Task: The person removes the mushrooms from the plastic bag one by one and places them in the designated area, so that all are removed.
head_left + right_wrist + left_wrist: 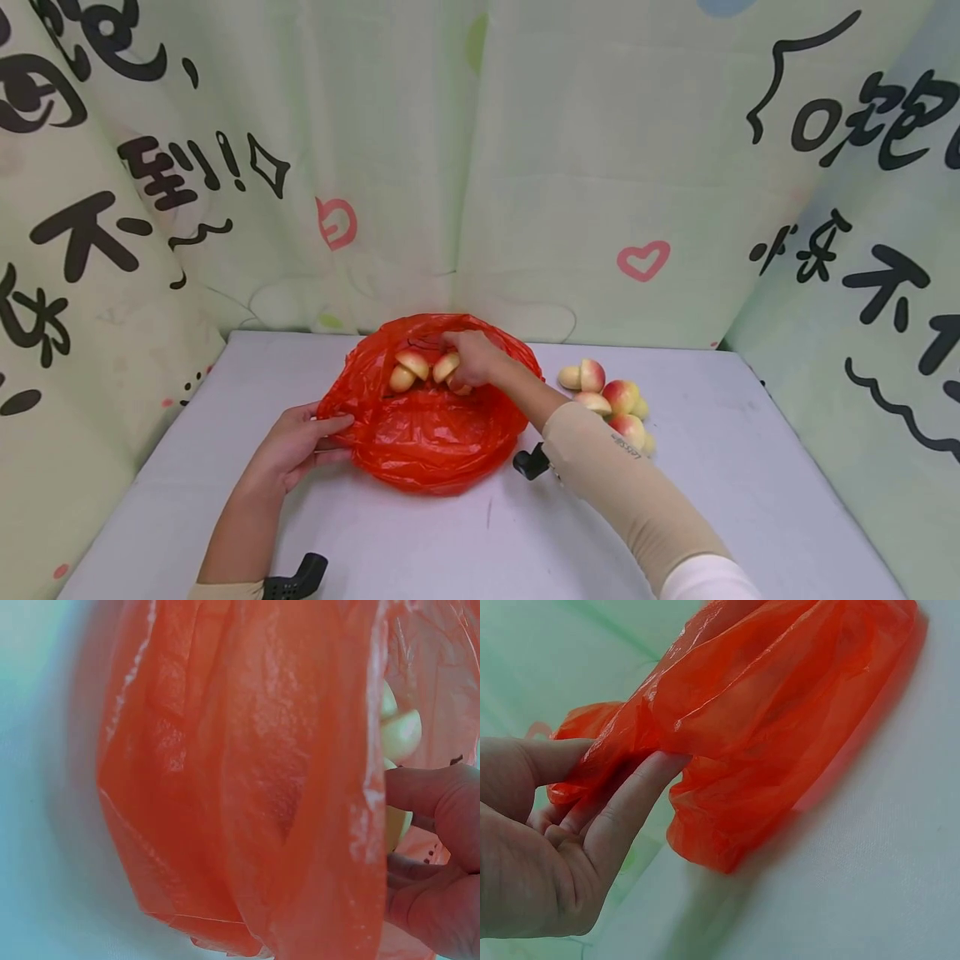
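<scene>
A red plastic bag lies wide-mouthed on the table, its opening facing me. My left hand holds the left edge of the bag, and in the left wrist view the thin plastic passes between thumb and fingers. Inside the bag, my right hand grips a toy mushroom with a red and cream cap. Another toy mushroom lies to its left in the bag. From the right wrist, the bag wall partly hides the fingers and the pale mushroom they hold.
Several more toy mushrooms sit in a group on the white table, right of the bag and beyond my right forearm. A pale printed curtain encloses the table at the back and sides.
</scene>
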### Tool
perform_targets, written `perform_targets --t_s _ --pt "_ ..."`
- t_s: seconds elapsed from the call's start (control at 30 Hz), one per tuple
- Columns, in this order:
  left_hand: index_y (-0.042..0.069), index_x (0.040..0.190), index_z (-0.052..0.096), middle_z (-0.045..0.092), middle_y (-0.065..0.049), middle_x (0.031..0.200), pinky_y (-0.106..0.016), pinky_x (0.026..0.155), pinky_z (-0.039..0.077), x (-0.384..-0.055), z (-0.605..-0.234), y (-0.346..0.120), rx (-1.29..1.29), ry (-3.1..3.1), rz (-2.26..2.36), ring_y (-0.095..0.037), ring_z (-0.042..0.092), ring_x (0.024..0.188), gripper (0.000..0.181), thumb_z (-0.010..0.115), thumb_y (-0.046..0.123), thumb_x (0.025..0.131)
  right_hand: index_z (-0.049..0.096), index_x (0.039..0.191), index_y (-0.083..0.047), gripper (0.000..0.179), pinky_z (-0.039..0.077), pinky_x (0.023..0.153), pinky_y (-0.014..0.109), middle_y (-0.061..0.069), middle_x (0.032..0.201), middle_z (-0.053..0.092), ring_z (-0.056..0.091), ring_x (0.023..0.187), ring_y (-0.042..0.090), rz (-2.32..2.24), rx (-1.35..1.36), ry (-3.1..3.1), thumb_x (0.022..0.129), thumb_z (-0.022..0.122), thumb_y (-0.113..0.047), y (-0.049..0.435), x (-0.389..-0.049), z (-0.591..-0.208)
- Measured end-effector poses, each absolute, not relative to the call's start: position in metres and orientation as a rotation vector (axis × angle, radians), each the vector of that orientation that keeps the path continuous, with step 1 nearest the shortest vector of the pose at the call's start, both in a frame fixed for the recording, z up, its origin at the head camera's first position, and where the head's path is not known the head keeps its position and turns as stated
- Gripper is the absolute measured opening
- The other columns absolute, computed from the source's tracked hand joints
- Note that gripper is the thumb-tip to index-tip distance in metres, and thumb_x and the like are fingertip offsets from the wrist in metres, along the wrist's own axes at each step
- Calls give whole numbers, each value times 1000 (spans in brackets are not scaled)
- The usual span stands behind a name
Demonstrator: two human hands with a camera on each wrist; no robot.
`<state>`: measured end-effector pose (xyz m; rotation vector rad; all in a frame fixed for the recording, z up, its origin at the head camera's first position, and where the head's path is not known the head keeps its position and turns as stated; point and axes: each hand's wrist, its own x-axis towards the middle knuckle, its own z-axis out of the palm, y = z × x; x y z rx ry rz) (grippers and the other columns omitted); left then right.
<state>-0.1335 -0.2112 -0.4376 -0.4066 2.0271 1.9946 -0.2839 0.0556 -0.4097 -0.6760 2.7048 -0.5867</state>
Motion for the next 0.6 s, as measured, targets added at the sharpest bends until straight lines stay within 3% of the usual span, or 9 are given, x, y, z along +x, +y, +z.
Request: perform_targets --t_s 0.6 --pt "-3 150 45 73 -9 118 -35 80 65 -134 -437 -212 -398 2017 1991 -20 78 92 61 70 24 101 66 124 -16 46 60 83 30 7 121 66 57 106 23 -543 -678 2722 84 86 -8 59 -280 -409"
